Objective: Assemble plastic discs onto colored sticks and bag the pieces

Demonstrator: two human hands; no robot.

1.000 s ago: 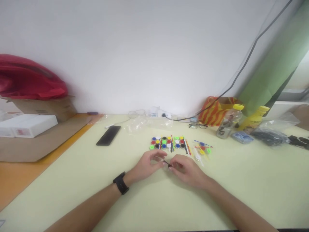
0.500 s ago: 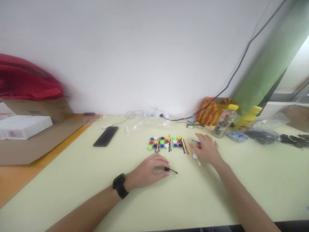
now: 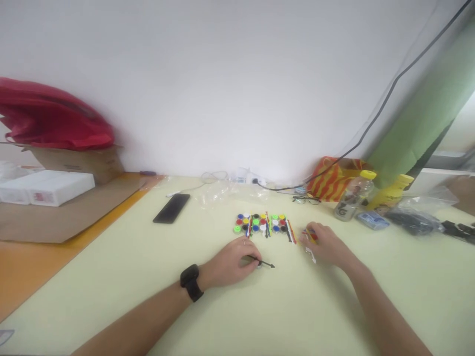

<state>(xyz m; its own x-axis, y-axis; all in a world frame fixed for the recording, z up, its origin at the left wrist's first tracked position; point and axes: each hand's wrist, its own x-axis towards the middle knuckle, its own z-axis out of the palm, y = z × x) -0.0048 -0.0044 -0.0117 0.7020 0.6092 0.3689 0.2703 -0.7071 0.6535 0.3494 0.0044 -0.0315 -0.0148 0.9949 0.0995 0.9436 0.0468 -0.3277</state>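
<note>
My left hand (image 3: 230,260), with a black watch on the wrist, rests on the pale green table (image 3: 237,306) and pinches a thin black stick (image 3: 265,262) whose tip points right. My right hand (image 3: 325,244) lies to the right, fingers curled over a small heap of coloured round pieces and sticks (image 3: 309,234); a white piece (image 3: 310,254) shows under it. Just beyond both hands, rows of coloured round caps with coloured sticks between them (image 3: 262,223) lie on the table.
A black phone (image 3: 171,208) lies at the back left. Cardboard boxes (image 3: 79,163), a white box (image 3: 48,187) and a red bag (image 3: 52,116) stand at the left. Bottles (image 3: 354,196), glasses (image 3: 307,200), a striped bag (image 3: 332,179) and plastic bags sit at the back right.
My right hand let go of the black stick and moved right to the heap of coloured pieces. The left hand kept the stick and lowered it onto the table.
</note>
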